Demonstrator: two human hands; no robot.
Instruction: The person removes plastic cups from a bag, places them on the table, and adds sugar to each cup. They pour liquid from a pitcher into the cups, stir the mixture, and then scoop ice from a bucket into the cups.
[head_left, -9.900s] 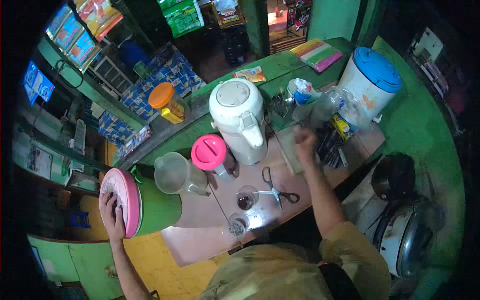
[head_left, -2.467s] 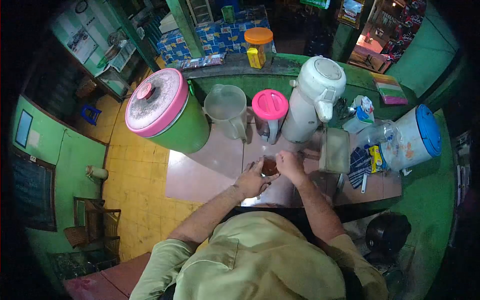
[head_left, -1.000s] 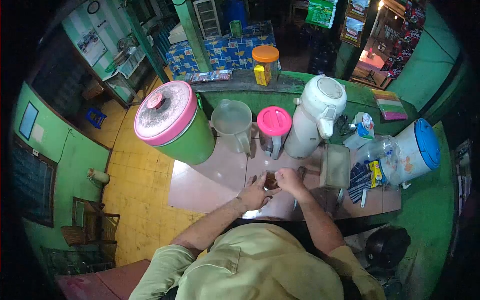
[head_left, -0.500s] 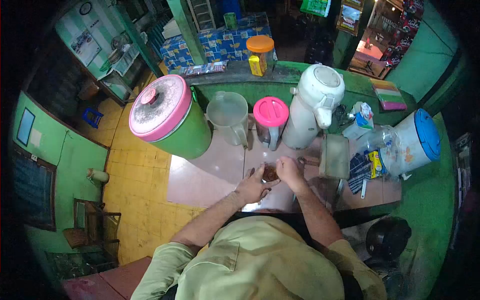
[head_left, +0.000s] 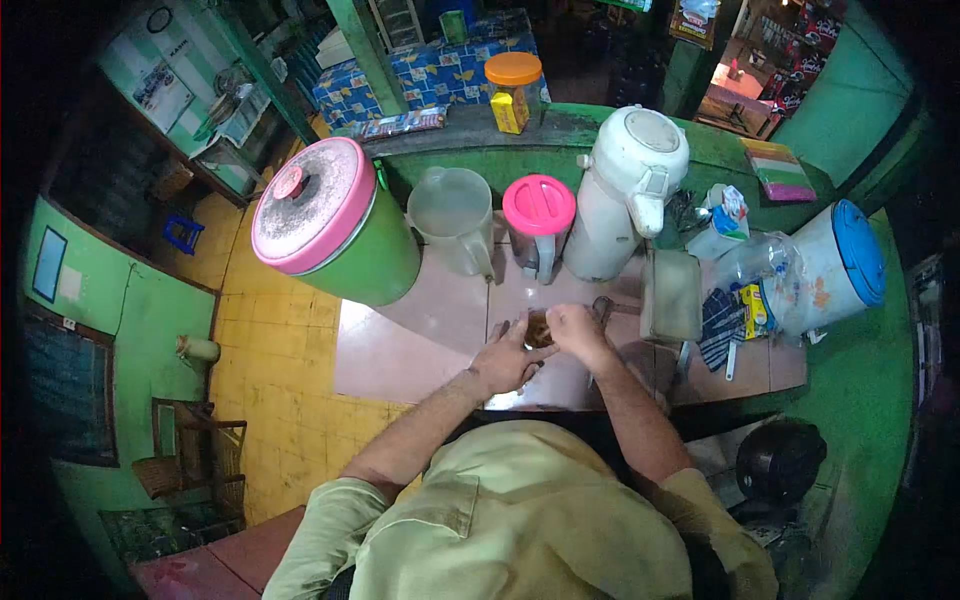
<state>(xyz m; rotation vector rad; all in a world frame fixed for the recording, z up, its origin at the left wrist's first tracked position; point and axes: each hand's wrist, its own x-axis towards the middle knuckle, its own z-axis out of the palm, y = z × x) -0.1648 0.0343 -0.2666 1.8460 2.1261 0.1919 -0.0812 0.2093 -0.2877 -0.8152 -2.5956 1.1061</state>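
A small glass of brown liquid [head_left: 537, 331] stands on the pink tiled counter [head_left: 400, 345]. My left hand [head_left: 503, 364] is closed round its near left side, thumb and finger against the glass. Over the glass's right rim is my right hand [head_left: 578, 331], its fingers curled in a pinch; whatever they grip is hidden. Just behind the hands stand a pink-lidded pitcher [head_left: 539, 213] and a cloudy lidless plastic jug [head_left: 450, 215]. A metal utensil [head_left: 602, 308] lies beside my right hand, partly covered by it.
A green drink cooler [head_left: 375, 250] with a pink lid stands left. Right of the pitcher are a white pump thermos [head_left: 605, 220], a clear plastic container [head_left: 671, 297], a striped cloth [head_left: 722, 328] and a white bucket [head_left: 820, 275] with a blue lid. An orange-lidded jar [head_left: 513, 90] sits on the ledge.
My right hand has shifted slightly at the glass's rim, while my left hand keeps its hold. The whole view has tilted a little, so the counter items sit slightly higher.
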